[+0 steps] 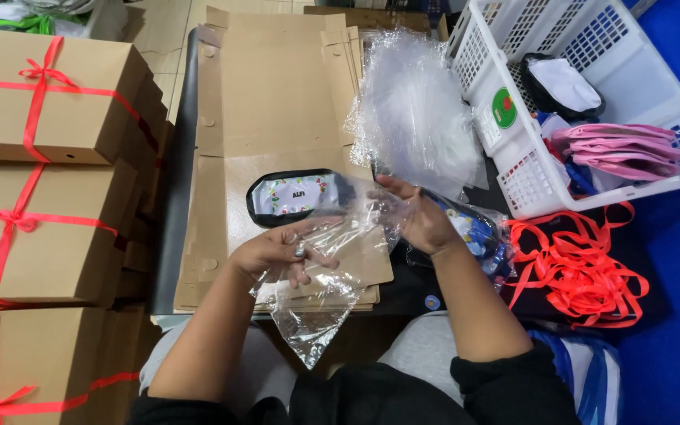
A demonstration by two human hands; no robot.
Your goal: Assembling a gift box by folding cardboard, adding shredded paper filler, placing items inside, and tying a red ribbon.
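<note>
Clear plastic is what both hands are working in the head view: a thin see-through bag (316, 295) is held over the flat cardboard sheets (277, 118) on the counter (179, 236). The left hand (281, 252) has its grip pressed together on the bag's near edge, thumb and fingers pinching the film, with a ring seen on one finger. The right hand (423, 220) has its grip closed on the bag's far edge, so the mouth is pulled between the two. The lower end of the bag hangs loose below the left grip, off the counter edge.

Just beyond the left grip, a small black-rimmed pouch with a white printed face (297, 197) lies on the cardboard, apart from both hands. Past the right grip a heap of spare clear bags (415, 118) is piled, and to its outer side a tangle of red ribbon (580, 267) and a white basket (592, 102) are found. Ribbon-tied cardboard boxes (41, 157) are stacked beyond the left forearm.

Several risks are judged likely. The film is slippery and thin, so it could be torn if pulled too hard, or slip from either pinch. The layers may cling and the mouth stay shut. The dangling end could be snagged on the counter edge.
</note>
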